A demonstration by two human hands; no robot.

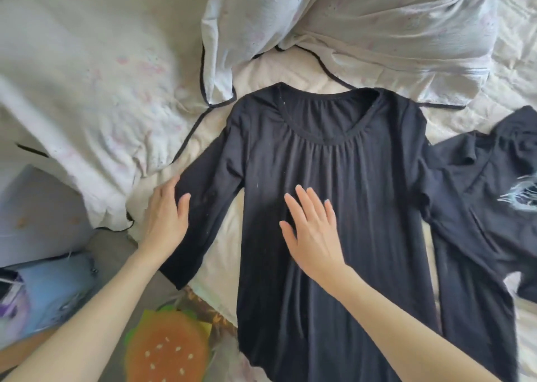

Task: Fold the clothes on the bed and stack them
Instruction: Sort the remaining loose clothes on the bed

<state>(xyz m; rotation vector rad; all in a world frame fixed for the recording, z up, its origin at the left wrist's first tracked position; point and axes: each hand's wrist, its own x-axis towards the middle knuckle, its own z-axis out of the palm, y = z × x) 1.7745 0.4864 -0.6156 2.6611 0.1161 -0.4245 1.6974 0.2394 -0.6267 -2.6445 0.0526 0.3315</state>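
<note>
black top (334, 178) flat, long axis neck-to-hem twd person | its L sleeve (203, 207) slants outward | L hand (165, 221) grips sleeve, nearer | R hand (313, 230) flat, fingers straight, on chest

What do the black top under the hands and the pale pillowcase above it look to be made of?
The black top looks like a thin, matte knit, perhaps jersey: it lies limp, with soft gathers under the neckline. The pillowcase seems a crisp woven cotton, with fine creases, a faint print and dark piping. Neither can be confirmed by sight.
</note>
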